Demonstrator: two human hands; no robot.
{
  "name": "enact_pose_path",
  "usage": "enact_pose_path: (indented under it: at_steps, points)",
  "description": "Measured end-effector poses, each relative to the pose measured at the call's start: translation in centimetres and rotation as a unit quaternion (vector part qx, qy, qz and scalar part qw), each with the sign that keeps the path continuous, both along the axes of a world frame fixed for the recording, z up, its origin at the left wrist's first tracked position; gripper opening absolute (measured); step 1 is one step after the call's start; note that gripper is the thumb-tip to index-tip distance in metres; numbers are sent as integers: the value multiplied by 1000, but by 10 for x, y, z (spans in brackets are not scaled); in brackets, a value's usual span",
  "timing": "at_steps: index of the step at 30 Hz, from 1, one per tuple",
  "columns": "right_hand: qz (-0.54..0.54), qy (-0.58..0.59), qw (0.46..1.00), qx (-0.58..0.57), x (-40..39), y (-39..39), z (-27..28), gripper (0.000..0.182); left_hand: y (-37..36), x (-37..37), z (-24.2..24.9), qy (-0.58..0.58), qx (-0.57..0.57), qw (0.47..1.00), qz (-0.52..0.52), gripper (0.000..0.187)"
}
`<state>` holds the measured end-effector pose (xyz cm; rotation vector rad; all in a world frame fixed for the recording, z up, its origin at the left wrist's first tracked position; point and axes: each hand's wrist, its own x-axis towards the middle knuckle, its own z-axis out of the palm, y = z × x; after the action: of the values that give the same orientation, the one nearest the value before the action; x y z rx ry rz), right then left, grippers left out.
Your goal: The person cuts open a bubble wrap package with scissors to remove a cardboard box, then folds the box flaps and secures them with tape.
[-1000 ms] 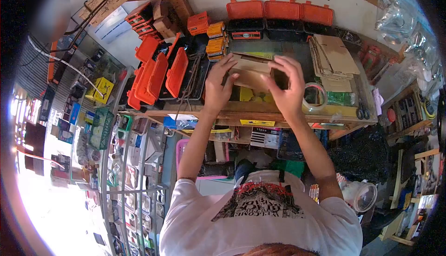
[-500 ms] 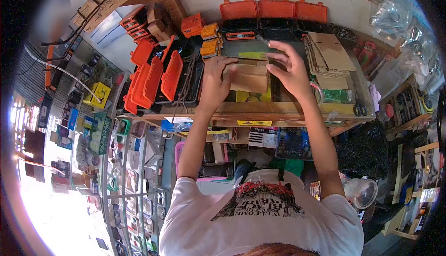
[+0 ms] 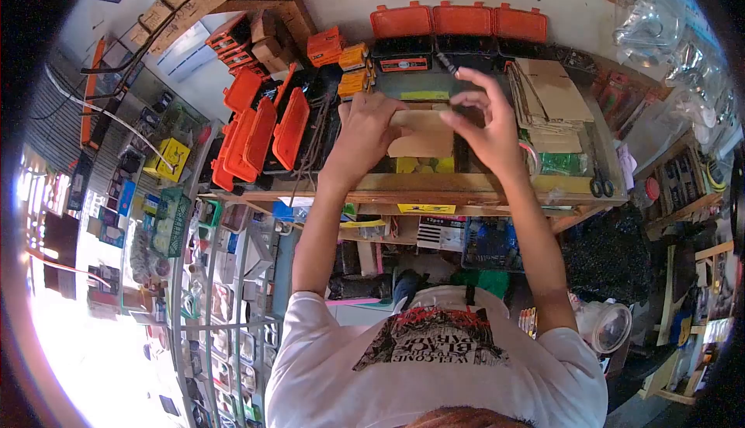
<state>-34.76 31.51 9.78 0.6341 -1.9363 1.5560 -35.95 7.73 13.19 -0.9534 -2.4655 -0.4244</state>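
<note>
A small brown cardboard box [image 3: 423, 142] stands at the bench's front, with a crease across its near face. My left hand [image 3: 365, 135] grips its left side, thumb on the near face and fingers curled behind. At its upper right corner is my right hand [image 3: 489, 125], thumb and bent fingers closed around the edge; the exact contact is partly hidden. By the right index fingertip is a thin dark object [image 3: 445, 63] whose kind I cannot make out. Beneath the box lies a yellow printed sheet [image 3: 424, 166].
Flat cardboard pieces [image 3: 552, 106] are stacked on the right, near a tape roll [image 3: 532, 158] and black scissors [image 3: 601, 184]. Open orange-lidded cases [image 3: 252, 139] stand left; more orange lids [image 3: 462, 21] line the back. Yellow-orange boxes [image 3: 354, 69] sit behind my left hand.
The box has turned so its near face shows flatter, and it sits slightly further right. My left hand has shifted right and its back now faces up more. My right hand has moved slightly right.
</note>
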Motion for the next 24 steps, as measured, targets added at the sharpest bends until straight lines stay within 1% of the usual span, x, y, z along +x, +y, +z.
enact_pose_path:
  at_steps: [2, 5, 8, 11, 14, 17, 20, 23, 24]
  points:
    - [-25, 33, 998, 50, 14, -6, 1, 62, 7, 8, -2, 53, -44, 998, 5, 34]
    - [-8, 9, 1000, -5, 15, -13, -6, 67, 22, 11, -13, 115, -88, 989, 37, 34]
    - [38, -73, 994, -75, 12, -14, -15, 68, 32, 3, -32, 167, -106, 979, 48, 33]
    - [57, -76, 993, -70, 15, -14, -9, 67, 30, 1, -34, 183, -106, 977, 32, 34]
    - [73, -110, 985, -114, 11, -15, -13, 66, 28, 2, -31, 169, -108, 980, 12, 35]
    - [62, -113, 985, -114, 8, -15, -13, 66, 29, 4, -30, 132, -112, 985, 24, 30]
    - [76, -99, 982, -143, 5, -16, -17, 63, 27, 7, -23, 114, -81, 990, 2, 27]
    - [78, -86, 982, -151, 3, -13, -18, 58, 25, 7, -18, 81, -44, 996, 6, 22]
    - [79, -97, 981, -147, 4, -11, -18, 56, 23, 7, -16, 50, -35, 998, -2, 20]
